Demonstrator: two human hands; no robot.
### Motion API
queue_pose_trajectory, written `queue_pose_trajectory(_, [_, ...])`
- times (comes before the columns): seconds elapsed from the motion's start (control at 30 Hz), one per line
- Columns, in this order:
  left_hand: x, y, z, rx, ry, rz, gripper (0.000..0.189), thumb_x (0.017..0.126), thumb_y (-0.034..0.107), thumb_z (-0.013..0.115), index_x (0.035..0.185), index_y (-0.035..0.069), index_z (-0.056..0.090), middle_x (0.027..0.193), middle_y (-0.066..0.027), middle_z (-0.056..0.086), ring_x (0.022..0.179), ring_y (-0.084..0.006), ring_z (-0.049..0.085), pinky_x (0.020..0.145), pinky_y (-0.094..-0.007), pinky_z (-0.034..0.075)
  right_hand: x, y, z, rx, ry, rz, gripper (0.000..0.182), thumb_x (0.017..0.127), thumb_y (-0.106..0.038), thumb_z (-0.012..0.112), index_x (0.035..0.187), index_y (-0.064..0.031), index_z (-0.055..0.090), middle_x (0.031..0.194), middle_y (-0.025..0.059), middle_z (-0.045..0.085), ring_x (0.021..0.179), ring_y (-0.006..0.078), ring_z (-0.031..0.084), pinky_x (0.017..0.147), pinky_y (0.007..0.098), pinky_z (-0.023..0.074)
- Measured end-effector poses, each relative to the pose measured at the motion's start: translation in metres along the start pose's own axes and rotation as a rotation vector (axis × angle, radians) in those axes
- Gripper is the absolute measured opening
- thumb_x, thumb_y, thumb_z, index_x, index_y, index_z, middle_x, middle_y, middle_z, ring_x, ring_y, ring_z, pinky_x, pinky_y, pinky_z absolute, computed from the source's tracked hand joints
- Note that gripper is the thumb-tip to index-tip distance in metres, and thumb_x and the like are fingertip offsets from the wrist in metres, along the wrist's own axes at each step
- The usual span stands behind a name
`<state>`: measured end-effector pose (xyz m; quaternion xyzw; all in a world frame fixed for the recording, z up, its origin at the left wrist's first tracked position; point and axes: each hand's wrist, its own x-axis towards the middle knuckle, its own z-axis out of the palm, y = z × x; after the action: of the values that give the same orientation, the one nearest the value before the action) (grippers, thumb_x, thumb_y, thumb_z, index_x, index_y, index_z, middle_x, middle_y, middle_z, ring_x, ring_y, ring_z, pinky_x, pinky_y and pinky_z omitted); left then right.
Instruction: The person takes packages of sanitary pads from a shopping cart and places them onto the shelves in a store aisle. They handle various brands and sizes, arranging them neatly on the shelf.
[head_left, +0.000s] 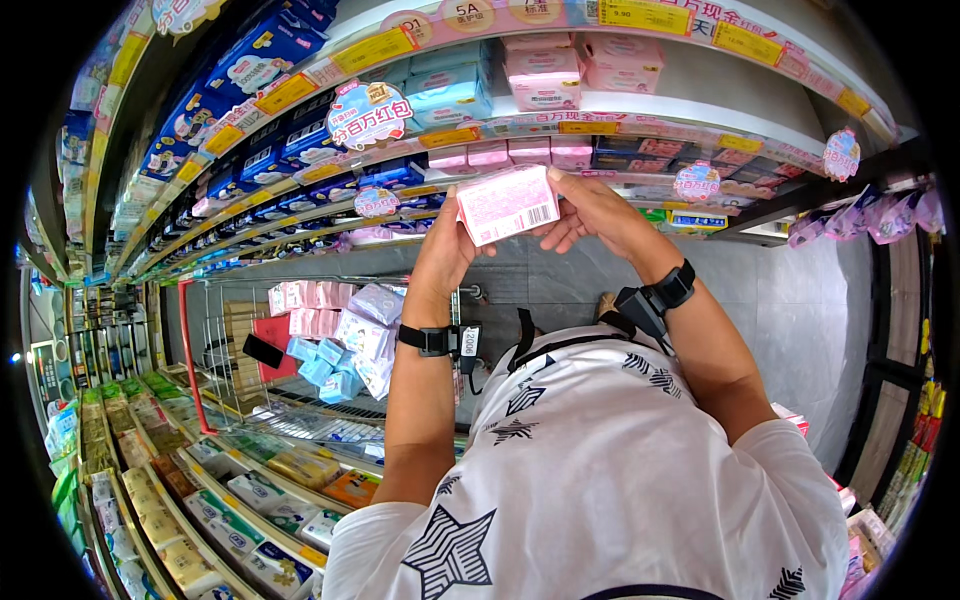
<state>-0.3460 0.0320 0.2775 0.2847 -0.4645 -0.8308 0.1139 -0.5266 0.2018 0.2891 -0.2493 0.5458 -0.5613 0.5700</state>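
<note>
A pink and white packet (508, 206), printed with small writing and a barcode, is held up between both hands in front of the shelves. My left hand (451, 238) grips its left end, thumb along the side and fingertips under the lower edge. On the packet's right end, my right hand (589, 214) has its thumb at the upper corner, with the other fingers spread below and behind it. Beyond the packet, a row of pink packs (529, 152) lines a shelf. Black straps with small devices circle both wrists.
Shelves of blue, teal and pink packs curve across the top. At left stands a wire shopping cart (187, 352) with a red rim, holding pink, white and light blue packs (330, 367), a red item and a phone (263, 351). Tissue packs (225, 517) fill the lower-left shelves.
</note>
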Motion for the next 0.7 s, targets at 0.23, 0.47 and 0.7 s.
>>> queue_pose_trajectory(0.23, [0.005,-0.001,0.01,0.021,-0.01,-0.027,0.052,0.107,0.049,0.033,0.127,0.007,0.055,0.108,-0.0069,0.069,0.088,-0.0149,0.066,0.06,-0.0302,0.053,-0.01,-0.001,-0.007,0.032,0.019,-0.017,0.072,0.098,-0.064,0.041,0.119,0.0015,0.062,0.097,0.0189,0.069,0.076,0.0236,0.071,0.063,0.0332,0.0577])
queue_pose_trajectory(0.47, [0.014,-0.005,0.02,0.049,-0.032,-0.008,0.051,0.107,0.047,0.031,0.128,0.007,0.054,0.109,-0.0095,0.069,0.085,-0.0195,0.068,0.059,-0.0316,0.053,-0.019,-0.003,-0.02,0.055,0.03,-0.019,0.073,0.098,-0.065,0.041,0.122,0.0013,0.059,0.098,0.02,0.07,0.076,0.0232,0.071,0.064,0.0323,0.0577])
queue_pose_trajectory(0.7, [0.019,-0.005,0.041,0.062,-0.07,0.021,0.057,0.105,0.052,0.034,0.125,0.004,0.057,0.105,-0.0081,0.069,0.084,-0.0152,0.066,0.06,-0.0296,0.052,-0.029,-0.006,-0.036,0.08,0.05,-0.02,0.076,0.097,-0.068,0.04,0.122,0.0015,0.059,0.099,0.0196,0.07,0.077,0.0223,0.071,0.064,0.0316,0.0577])
